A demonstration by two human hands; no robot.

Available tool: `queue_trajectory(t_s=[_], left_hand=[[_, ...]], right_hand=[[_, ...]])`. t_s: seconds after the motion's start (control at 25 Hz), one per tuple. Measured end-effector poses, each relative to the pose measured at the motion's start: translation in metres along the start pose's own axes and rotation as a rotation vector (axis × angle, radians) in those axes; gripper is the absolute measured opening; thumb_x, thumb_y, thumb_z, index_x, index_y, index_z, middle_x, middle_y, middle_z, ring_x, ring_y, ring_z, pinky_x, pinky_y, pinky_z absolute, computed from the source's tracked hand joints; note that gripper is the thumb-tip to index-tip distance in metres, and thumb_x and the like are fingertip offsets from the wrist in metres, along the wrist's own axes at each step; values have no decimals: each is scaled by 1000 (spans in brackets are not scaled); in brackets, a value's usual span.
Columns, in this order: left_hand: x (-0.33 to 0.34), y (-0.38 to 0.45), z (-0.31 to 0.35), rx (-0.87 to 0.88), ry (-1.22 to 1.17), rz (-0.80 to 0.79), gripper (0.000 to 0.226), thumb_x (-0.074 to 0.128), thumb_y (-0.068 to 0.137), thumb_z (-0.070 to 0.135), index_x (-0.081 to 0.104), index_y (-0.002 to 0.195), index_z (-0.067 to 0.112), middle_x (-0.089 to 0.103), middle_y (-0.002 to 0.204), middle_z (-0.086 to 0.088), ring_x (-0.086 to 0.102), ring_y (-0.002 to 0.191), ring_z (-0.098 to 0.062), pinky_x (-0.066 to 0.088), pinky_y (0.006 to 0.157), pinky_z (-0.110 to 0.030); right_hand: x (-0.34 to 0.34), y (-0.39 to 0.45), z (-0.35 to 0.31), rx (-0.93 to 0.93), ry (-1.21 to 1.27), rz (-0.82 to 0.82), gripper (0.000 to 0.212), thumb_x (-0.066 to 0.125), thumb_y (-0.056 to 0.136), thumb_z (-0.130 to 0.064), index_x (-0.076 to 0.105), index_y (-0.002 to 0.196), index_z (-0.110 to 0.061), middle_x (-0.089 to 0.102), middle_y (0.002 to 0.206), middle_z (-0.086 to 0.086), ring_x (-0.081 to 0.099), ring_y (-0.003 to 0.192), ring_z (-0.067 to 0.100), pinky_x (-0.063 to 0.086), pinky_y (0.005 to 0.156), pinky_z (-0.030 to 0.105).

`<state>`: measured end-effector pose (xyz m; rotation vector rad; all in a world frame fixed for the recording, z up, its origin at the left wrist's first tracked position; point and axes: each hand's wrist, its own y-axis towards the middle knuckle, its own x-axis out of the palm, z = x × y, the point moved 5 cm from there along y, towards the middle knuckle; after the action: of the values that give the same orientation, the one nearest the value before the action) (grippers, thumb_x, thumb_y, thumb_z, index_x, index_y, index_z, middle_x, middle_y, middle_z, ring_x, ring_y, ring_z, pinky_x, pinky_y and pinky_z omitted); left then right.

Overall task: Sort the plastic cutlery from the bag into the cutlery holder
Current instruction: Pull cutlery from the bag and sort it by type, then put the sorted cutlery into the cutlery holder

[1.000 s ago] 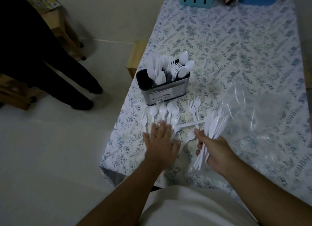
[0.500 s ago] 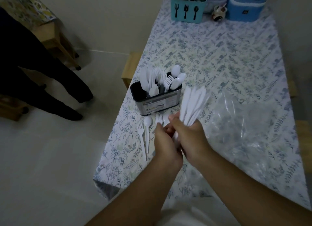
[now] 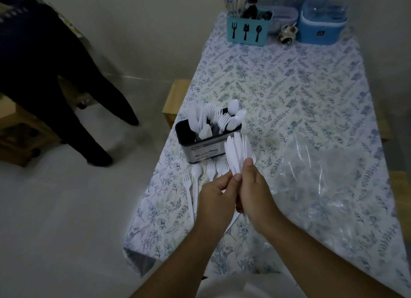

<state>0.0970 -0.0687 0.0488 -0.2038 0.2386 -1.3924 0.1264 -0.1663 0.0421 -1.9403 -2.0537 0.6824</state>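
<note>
Head view, right hand (image 3: 255,193) gripping bundle of white plastic knives (image 3: 238,153), left hand (image 3: 216,200) pinching its handles, cutlery holder (image 3: 204,147) just beyond

tablecloth (image 3: 289,93): you see pale cloth printed with blue-green leaf sprigs
cutlery holder (image 3: 205,148): dark rim, silver front, in your frame's centre
knives (image 3: 236,153): the white bundle you hold
loose cutlery (image 3: 195,182): white
bag (image 3: 329,186): clear, glossy
caddy (image 3: 246,31): teal with black fork, knife and spoon shapes, upper right
box (image 3: 320,31): blue, upper right
</note>
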Motion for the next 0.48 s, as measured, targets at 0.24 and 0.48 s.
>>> queue_trajectory(t_s=[0.24,0.48], left_hand=[[-19,17,3,0,-14,-97,18,65,97,10,78,109,9,79,91,-11,75,87,-33,62,81,-41],[-45,24,0,21,-46,-90,28,63,96,1,72,122,7,78,105,-6,74,101,-21,60,88,-33]], right_hand=[[1,-2,-4,1,51,-119,38,36,106,-28,62,78,-28,64,71,-8,61,72,12,49,67,28],[7,6,-18,-81,-218,-315,25,42,108,-36,66,111,-29,70,114,-2,66,108,14,51,100,40]])
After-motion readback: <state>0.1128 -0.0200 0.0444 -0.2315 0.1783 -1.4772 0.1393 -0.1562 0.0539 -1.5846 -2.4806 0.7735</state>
